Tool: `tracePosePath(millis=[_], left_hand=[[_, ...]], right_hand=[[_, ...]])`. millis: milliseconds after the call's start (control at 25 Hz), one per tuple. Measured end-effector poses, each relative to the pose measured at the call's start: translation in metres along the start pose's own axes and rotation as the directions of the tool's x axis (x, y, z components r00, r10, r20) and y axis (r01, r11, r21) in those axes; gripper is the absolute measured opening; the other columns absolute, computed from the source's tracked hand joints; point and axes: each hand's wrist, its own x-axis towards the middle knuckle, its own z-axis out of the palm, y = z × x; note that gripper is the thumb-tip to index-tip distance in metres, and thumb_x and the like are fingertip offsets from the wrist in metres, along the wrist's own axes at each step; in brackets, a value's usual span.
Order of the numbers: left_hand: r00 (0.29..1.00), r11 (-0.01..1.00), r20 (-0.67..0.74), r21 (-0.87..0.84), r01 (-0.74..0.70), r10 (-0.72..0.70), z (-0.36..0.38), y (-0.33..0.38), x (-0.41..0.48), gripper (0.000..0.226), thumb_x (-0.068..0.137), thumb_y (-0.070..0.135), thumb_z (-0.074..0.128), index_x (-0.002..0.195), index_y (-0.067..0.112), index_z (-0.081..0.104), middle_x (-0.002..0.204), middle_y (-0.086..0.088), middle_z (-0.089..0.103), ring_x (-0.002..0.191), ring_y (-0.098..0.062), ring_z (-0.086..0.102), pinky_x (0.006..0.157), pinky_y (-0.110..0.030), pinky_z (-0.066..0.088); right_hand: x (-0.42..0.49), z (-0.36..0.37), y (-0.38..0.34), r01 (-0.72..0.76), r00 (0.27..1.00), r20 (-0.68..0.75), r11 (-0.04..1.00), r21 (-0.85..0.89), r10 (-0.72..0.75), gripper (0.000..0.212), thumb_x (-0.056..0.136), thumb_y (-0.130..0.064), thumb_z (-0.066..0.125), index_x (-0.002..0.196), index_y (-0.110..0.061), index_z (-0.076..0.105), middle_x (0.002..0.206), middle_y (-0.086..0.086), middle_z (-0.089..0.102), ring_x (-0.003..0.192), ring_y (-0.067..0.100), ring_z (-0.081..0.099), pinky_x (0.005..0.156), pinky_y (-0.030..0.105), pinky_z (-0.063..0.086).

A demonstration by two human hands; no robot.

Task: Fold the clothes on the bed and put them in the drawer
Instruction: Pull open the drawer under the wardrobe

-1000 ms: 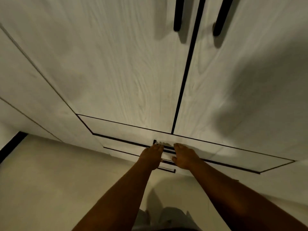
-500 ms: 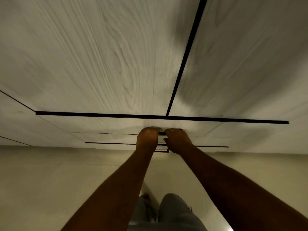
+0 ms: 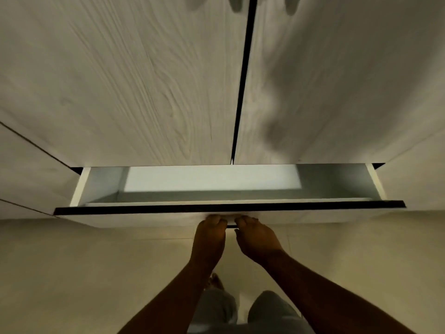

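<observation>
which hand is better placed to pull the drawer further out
Left, narrowly. Both the left hand and right hand grip under the pale wood-grain drawer front at its middle, but the left forearm runs straighter behind the pull.

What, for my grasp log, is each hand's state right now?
Left hand: fingers curled round the drawer handle.
Right hand: gripping the same handle.

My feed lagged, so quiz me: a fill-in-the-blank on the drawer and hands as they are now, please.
The drawer is pulled ____. The left hand and right hand both grip the ____ on its front. The part of its inside that shows holds ____ clothes. The wardrobe doors above are ____.
Missing: open; handle; no; shut.
</observation>
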Motion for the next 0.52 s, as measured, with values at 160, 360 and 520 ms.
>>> tracePosePath(millis=[160, 360, 520], left_hand=[[0.983, 0.968, 0.041, 0.185, 0.169, -0.180, -0.049, 0.047, -0.014, 0.052, 0.097, 0.026, 0.058, 0.147, 0.017, 0.045, 0.149, -0.011, 0.045, 0.139, -0.035, 0.042, 0.110, -0.048, 0.039], [0.831, 0.923, 0.448, 0.339, 0.185, -0.331, -0.067, 0.054, -0.034, 0.054, 0.107, 0.019, 0.034, 0.159, 0.025, 0.019, 0.164, -0.009, 0.024, 0.153, -0.030, 0.013, 0.122, -0.049, 0.008], [0.748, 0.918, 0.565, 0.366, 0.150, -0.347, -0.069, 0.062, -0.061, 0.060, 0.102, 0.008, 0.047, 0.156, 0.026, 0.028, 0.159, -0.006, 0.035, 0.148, -0.029, 0.027, 0.120, -0.049, 0.019]], right_hand=[[-0.053, -0.018, 0.030, -0.148, 0.952, -0.289, 0.981, -0.127, 0.106, 0.051, 0.087, -0.032, 0.068, 0.134, -0.014, 0.058, 0.139, 0.013, 0.056, 0.128, 0.033, 0.054, 0.102, 0.049, 0.045], [-0.102, -0.016, 0.063, -0.183, 0.980, -0.095, 0.976, -0.115, 0.172, 0.040, 0.104, -0.030, 0.045, 0.143, -0.026, 0.052, 0.141, 0.005, 0.058, 0.135, 0.029, 0.048, 0.115, 0.049, 0.030], [-0.123, -0.025, 0.065, -0.137, 0.988, 0.065, 0.990, -0.020, 0.138, 0.032, 0.106, -0.027, 0.043, 0.130, -0.029, 0.064, 0.126, 0.002, 0.068, 0.113, 0.027, 0.062, 0.094, 0.032, 0.047]])
